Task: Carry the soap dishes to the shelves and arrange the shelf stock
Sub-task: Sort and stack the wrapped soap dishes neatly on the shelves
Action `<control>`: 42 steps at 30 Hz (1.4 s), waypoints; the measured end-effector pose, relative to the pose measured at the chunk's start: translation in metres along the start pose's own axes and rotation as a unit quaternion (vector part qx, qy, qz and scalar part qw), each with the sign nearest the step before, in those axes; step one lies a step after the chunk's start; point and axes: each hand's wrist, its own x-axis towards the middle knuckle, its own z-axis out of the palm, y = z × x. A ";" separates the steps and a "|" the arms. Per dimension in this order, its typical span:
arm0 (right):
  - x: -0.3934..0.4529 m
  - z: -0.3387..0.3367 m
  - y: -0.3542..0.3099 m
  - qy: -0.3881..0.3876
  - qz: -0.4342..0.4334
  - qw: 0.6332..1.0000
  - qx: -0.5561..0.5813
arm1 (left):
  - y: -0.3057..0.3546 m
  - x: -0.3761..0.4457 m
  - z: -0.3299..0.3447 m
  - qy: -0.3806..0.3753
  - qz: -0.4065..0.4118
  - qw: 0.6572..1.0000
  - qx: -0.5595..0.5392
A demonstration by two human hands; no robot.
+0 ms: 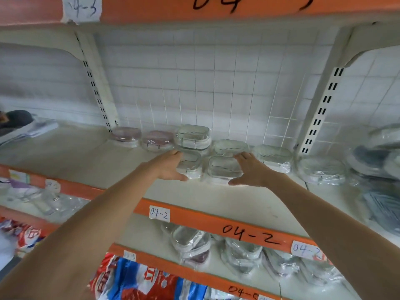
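Fingers first: the left hand (171, 164) has its fingers stretched out straight against the outer side of one clear soap dish (190, 164), thumb spread low toward the shelf board. The right hand (249, 169) mirrors it, fingers straight along the far side of the neighbouring dish (225, 168), thumb splayed. Neither hand curls round anything; they bracket the pair flat-handed, as if squeezing the two together.

Taking that front pair as our mark: directly behind it runs a back row (231, 146) along the white wire grid, with a taller stack (193, 137) of what may be two dishes, though the blur leaves that unsure, and two purplish-tinted ones (140, 137) off to its left. Further right sit more wrapped dishes (321, 169). Below the pair, under the orange 04-2 rail (216, 221), another batch (238, 252) lies looser.

So carrying looks done for these; the lining-up is under way, and much of the cream shelf (86, 156) in front stays unfilled.

The dishes are rounded oblongs of clear hard plastic, each in glossy, crinkly film.
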 end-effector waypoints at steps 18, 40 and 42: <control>0.033 0.016 -0.003 -0.028 0.113 0.993 -0.016 | -0.035 0.067 -0.006 -0.091 0.076 0.992 0.047; -0.089 0.000 -0.012 0.092 0.226 0.970 0.018 | 0.038 0.018 -0.011 -0.006 0.128 0.992 0.007; -0.120 -0.001 -0.009 0.103 0.245 0.964 0.020 | 0.062 0.005 -0.011 -0.003 0.140 0.990 -0.013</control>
